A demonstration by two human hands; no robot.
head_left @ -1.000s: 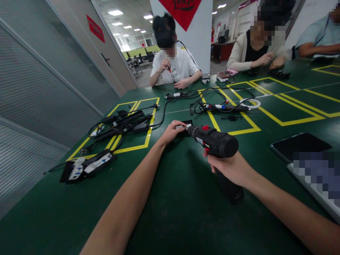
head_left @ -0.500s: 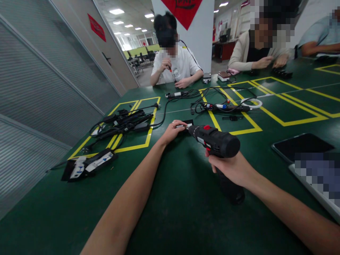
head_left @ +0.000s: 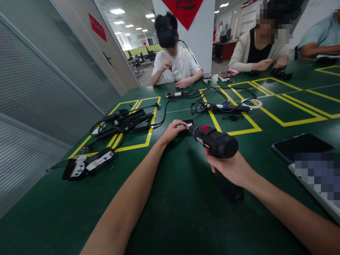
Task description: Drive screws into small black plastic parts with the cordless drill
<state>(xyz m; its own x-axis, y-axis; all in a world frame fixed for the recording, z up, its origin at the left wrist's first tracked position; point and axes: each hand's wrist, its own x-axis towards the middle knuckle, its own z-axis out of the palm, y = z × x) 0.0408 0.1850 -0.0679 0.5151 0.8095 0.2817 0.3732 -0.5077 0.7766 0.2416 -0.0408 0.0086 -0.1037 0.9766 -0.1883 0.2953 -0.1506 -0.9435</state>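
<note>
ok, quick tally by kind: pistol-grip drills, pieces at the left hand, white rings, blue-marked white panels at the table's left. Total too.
Pistol-grip drill, in the right hand: 1
Black-and-white piece, at the left hand: 1
White ring: 1
Blue-marked white panels: 2
Total: 5

Red diamond poster (head_left: pixel 185 15), black phone (head_left: pixel 302 146)

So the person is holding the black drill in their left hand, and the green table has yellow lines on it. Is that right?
Not quite: the black drill is in the right hand, not the left hand, as the head view shows. The green table does have yellow lines.
</note>
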